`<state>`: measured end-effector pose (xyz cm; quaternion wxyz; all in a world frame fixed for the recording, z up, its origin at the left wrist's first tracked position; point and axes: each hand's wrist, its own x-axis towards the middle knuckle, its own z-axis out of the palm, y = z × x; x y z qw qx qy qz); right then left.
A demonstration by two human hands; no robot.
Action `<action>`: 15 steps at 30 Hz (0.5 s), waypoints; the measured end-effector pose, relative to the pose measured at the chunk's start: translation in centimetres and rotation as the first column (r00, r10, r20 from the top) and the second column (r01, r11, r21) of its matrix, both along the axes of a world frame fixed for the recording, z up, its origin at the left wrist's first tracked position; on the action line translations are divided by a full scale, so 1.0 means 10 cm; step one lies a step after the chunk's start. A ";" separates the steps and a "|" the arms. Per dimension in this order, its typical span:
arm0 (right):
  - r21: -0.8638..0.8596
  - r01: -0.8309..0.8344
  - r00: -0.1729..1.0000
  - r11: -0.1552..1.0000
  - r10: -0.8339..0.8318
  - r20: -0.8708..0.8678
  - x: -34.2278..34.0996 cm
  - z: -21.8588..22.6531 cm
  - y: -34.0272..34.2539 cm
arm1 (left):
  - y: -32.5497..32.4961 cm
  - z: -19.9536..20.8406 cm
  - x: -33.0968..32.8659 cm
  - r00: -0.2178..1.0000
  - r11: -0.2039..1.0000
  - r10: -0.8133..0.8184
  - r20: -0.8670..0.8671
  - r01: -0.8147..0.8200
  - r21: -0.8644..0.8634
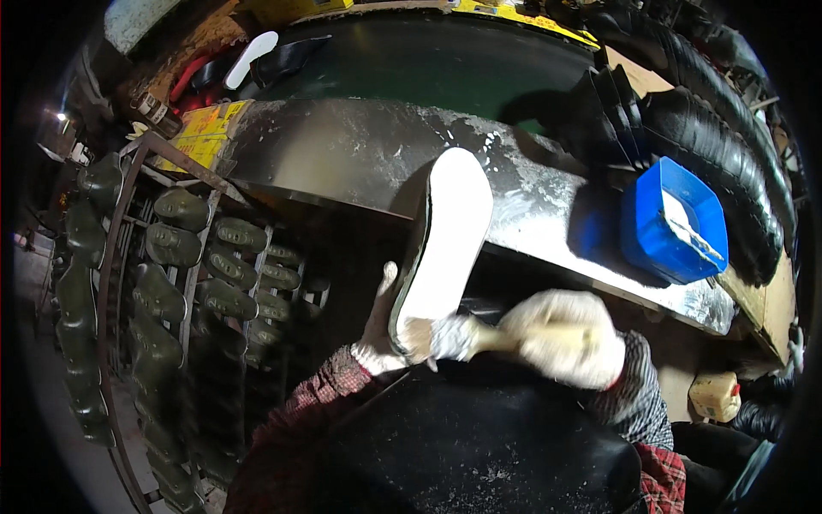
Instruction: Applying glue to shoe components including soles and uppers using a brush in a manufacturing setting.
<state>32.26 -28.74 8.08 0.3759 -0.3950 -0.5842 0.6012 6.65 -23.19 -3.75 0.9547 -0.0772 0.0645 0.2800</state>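
My left hand [377, 338], in a whitish glove, grips a dark boot by the heel end. Its white, wet-looking sole [454, 227] faces up, and its toe points away over the bench edge. The boot's upper is mostly hidden beneath the sole. In my gloved right hand [565, 338], slightly blurred, is a brush with a pale wooden handle. The bristles of the brush [449, 337] touch the heel end of the sole. A blue tub [642, 223] stands on the bench to the right, with white stuff and a white-coated stick across its opening.
A metal bench [325, 146] with white splashes runs across in front. Dark green boot-shaped forms hang on a rack [116, 223] at left. Shiny black boots [711, 146] are stacked at right, near a yellowish jug [715, 396]. Another white sole [251, 60] lies at the far left.
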 end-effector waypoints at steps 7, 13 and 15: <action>0.431 0.509 0.813 0.745 -0.581 0.043 0.41 -0.41 0.84 | 0.08 -0.47 -0.27 0.981 0.985 -0.168 -0.101 0.171 0.017; 0.340 0.032 0.822 0.940 -0.219 0.526 0.16 0.01 0.35 | 0.07 -0.41 -0.28 0.972 0.993 -0.120 -0.203 0.117 -0.026; 0.296 0.008 0.849 0.955 -0.163 0.503 0.22 0.13 0.28 | 0.08 -0.33 -0.24 0.974 0.996 -0.084 -0.209 0.084 -0.013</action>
